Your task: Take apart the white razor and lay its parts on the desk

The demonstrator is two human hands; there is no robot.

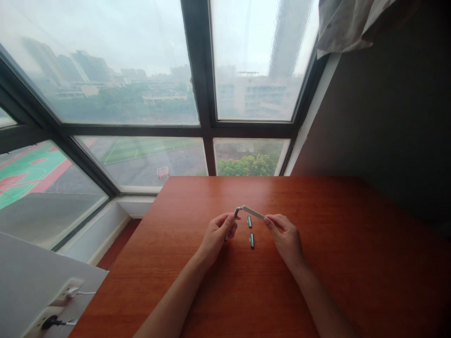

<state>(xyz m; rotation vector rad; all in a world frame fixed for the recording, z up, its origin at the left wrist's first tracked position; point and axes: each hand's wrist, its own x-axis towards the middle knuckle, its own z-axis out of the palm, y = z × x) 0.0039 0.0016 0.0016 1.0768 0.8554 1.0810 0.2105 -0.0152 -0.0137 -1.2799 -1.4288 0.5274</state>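
My left hand (216, 231) is closed around what looks like a razor handle, its lower end poking out below the fingers and its silver neck (238, 209) rising above them. A slim pale stick (253, 212) is pinched by its near end in my right hand (286, 234). The stick's far end meets the silver neck; whether the two are joined I cannot tell. Below and between my hands, two dark razor cartridges with a green strip lie on the table: the farther cartridge (249, 221) and the nearer cartridge (252, 241).
A reddish-brown wooden table (352, 263) spreads under both arms. Large dark-framed windows (207, 131) stand behind its far edge. At the lower left is a white wall with a socket (66, 293) and a black plug (51, 322). A pale curtain (348, 23) hangs at upper right.
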